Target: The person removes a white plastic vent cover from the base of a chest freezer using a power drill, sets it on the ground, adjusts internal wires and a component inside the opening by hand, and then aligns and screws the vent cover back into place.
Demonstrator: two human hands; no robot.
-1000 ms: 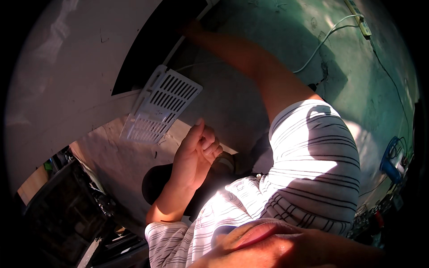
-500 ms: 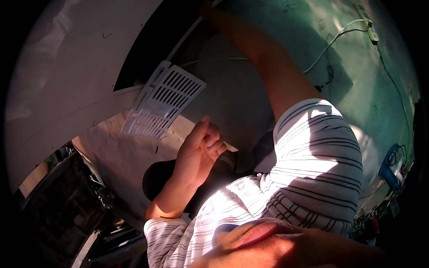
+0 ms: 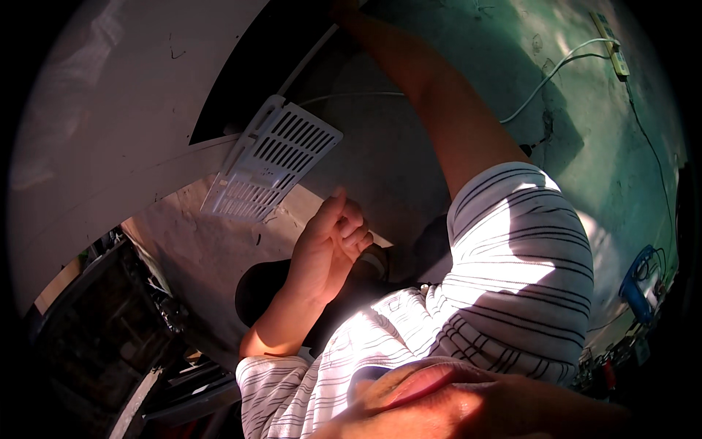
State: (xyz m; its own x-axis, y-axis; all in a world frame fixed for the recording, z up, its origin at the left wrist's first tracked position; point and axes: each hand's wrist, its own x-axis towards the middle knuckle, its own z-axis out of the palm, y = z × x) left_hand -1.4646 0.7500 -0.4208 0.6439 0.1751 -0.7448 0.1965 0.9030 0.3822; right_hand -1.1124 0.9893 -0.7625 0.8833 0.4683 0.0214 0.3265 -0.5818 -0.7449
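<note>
My left hand [image 3: 336,230] is held in front of my body with its fingers curled in and the thumb up; I see nothing in it. Close by, past its fingertips, a white slotted plastic grille [image 3: 276,157] juts out beside a large white panel [image 3: 110,124]. A black strip or opening [image 3: 241,73] runs along that panel's edge. Stretched far forward, my right arm ends at the top of the picture, where my right hand [image 3: 345,9] meets the far end of the black strip. Deep shadow hides its fingers, so its grip does not show.
A power strip [image 3: 610,47] with white cables lies on the greenish floor at far right. Nearer on that side is a blue object [image 3: 640,285] with a cord. Dark framework [image 3: 95,314] stands at lower left. A pale cable [image 3: 351,95] runs behind the grille.
The view has shifted slightly, so the grille and power strip sit a little further right. Both hands keep nearly the same pose.
</note>
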